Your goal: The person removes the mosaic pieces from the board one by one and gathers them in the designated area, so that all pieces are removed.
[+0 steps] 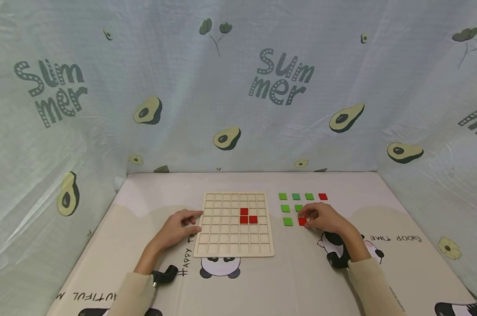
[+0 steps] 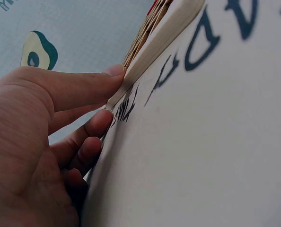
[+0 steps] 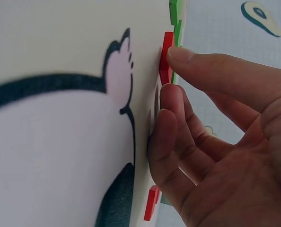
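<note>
My left hand (image 1: 179, 227) rests at the left edge of a pale wooden grid board (image 1: 222, 252), index finger and thumb spread along the rim. In the left wrist view its thumb (image 2: 116, 71) touches the board's side, while the other fingers curl loosely. Three red tiles sit in board cells, among them one red tile (image 1: 253, 219) right of the other two. To the right of the board, my right hand (image 1: 325, 218) pinches a loose red tile (image 1: 302, 221) between thumb and fingers, close to the tabletop. Its thumb (image 3: 180, 54) presses against that tile in the right wrist view.
Several green tiles lie in loose rows beside the board, such as a green tile (image 1: 288, 221) left of the right hand. Another red tile (image 1: 323, 196) ends the back row. A patterned cloth covers the table (image 1: 301, 285); avocado-print curtains (image 1: 183, 79) surround it.
</note>
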The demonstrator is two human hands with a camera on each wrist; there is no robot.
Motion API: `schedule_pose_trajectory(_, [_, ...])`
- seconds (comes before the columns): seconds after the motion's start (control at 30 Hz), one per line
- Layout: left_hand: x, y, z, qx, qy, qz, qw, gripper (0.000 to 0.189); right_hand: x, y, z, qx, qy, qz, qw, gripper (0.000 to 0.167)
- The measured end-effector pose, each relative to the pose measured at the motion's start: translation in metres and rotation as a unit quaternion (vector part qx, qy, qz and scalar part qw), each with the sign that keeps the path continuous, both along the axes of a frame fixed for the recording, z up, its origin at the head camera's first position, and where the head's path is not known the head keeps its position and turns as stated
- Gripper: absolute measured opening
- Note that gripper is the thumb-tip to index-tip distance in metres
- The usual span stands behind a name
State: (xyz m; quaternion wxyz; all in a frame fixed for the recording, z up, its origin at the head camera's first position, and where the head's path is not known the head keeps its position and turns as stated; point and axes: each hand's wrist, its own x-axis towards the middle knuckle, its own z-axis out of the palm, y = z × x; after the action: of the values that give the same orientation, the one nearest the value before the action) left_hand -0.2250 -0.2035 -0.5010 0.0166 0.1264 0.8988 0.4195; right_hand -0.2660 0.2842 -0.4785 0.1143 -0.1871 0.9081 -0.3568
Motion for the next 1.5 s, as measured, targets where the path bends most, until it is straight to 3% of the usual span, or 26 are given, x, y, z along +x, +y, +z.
schedule_pose_trajectory(0.73, [0.0,-0.002,0.0,0.0,0.0,0.003,1.0,0.05,0.002,-0.024,0.013,0.002,0.02,0.003,0.9998,0.029])
schedule_pose_trajectory(1.2, [0.001,-0.004,0.002,0.001,-0.003,0.003,1.0,0.05,-0.015,-0.077,0.025,0.022,0.055,0.036,0.9976,0.027])
schedule_pose_trajectory(1.5, [0.0,0.0,-0.003,-0.006,-0.01,0.01,0.9999,0.05,-0.03,-0.114,0.024,0.02,0.068,0.066,0.9953,0.024])
